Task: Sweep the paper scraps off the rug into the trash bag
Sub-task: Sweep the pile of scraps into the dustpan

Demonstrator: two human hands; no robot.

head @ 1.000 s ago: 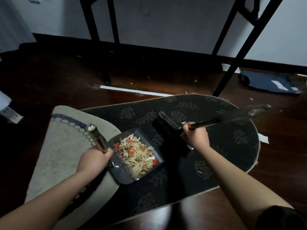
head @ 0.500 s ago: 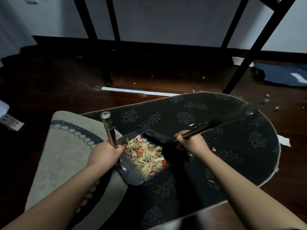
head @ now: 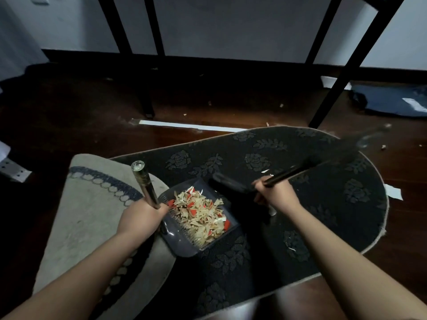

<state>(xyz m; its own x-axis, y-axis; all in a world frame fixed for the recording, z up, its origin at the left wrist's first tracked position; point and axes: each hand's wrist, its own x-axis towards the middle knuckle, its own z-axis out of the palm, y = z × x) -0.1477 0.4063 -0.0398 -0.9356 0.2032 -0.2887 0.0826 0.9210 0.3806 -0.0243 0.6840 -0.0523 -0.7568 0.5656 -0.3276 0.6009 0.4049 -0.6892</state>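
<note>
The dark rug (head: 300, 204) with its flower pattern lies across the middle of the view, its rounded edge curving from 12 o'clock round to 4 o'clock, with bare wooden floor (head: 69, 125) beyond it. At 9 o'clock a pale mat (head: 87, 215) overlaps the dark rug's left end. Black table legs (head: 342, 72) come down to the floor just past the rug's far edge at 1 o'clock, and another leg (head: 144, 93) stands at 11 o'clock; between them the floor is open.

The left hand (head: 141, 219) is curled round the metal handle (head: 146, 185) of the dustpan (head: 184, 241), which sits on the rug's left end, just beside the mat. The handle rises upright toward 12 o'clock. The pan is heaped with paper scraps (head: 199, 215), tan, white and red.

The right hand (head: 275, 195) grips the dark brush handle (head: 291, 173), fingers wrapped round it; the handle runs off toward 2 o'clock and blurs there. The brush head (head: 228, 184) lies at the pan's open mouth, at 1 o'clock from the heap.

A few scraps lie loose on the rug near the right hand and more on the floor at 3 o'clock. A white strip (head: 191, 126) lies on the floor by the rug's far edge. A dark blue bag (head: 388, 102) lies flat on the floor at 2 o'clock, against the skirting of the white wall (head: 231, 24).
</note>
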